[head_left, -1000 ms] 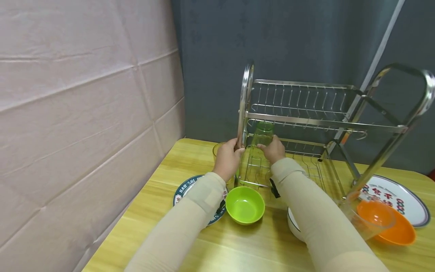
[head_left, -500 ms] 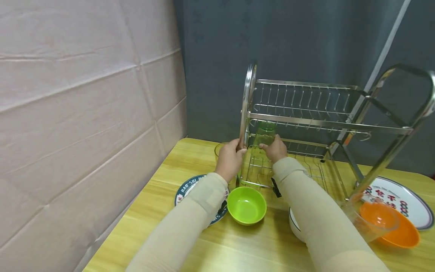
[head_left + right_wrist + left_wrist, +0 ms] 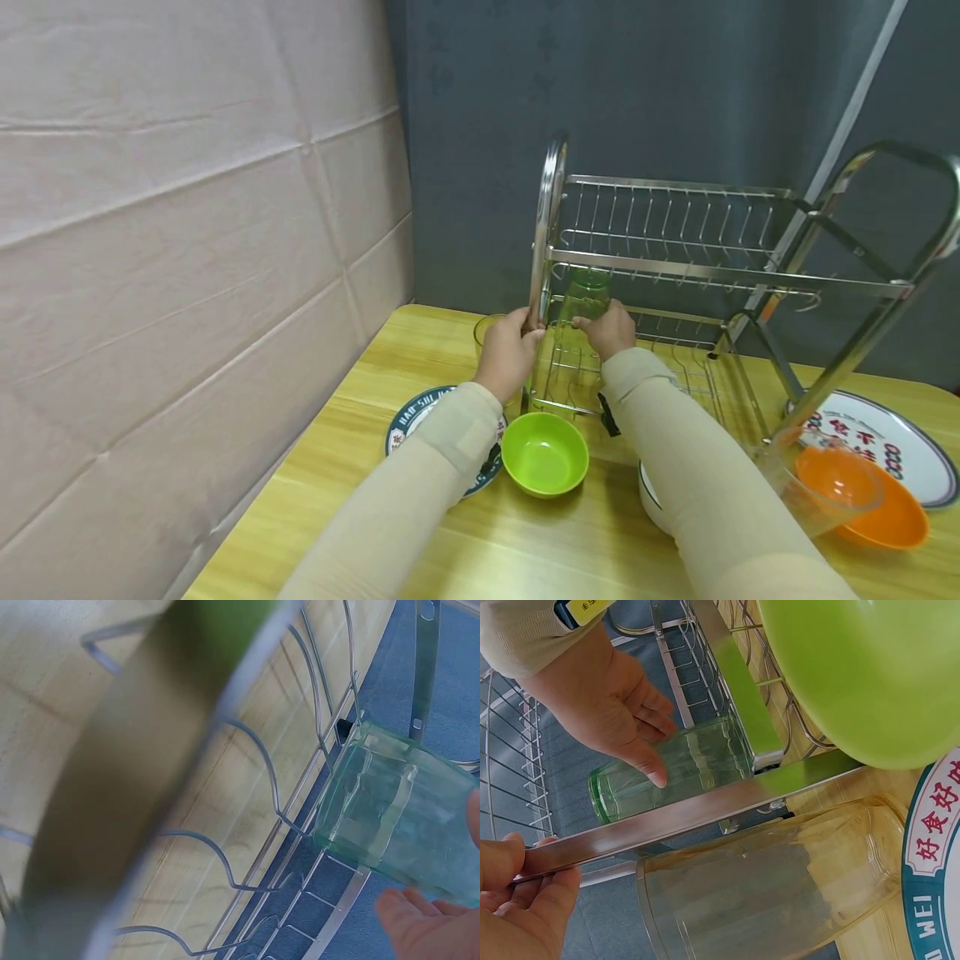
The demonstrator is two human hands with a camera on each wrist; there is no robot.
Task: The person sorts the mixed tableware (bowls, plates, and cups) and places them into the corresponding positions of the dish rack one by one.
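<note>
The left hand [image 3: 507, 350] gripped the near left upright of the metal dish rack [image 3: 720, 271], fingers curled round the bar. The right hand [image 3: 609, 329] held a green glass [image 3: 583, 293] inside the rack's lower tier at its left end, fingers wrapped on its side. A clear glass [image 3: 772, 889] stood just left of the rack, and a green bowl [image 3: 544, 452] sat nearer on the wooden table [image 3: 525, 550].

Green tumbler [image 3: 582, 300], silver rack [image 3: 675, 267], lime bowl [image 3: 543, 454], orange bowl [image 3: 873, 500].
</note>
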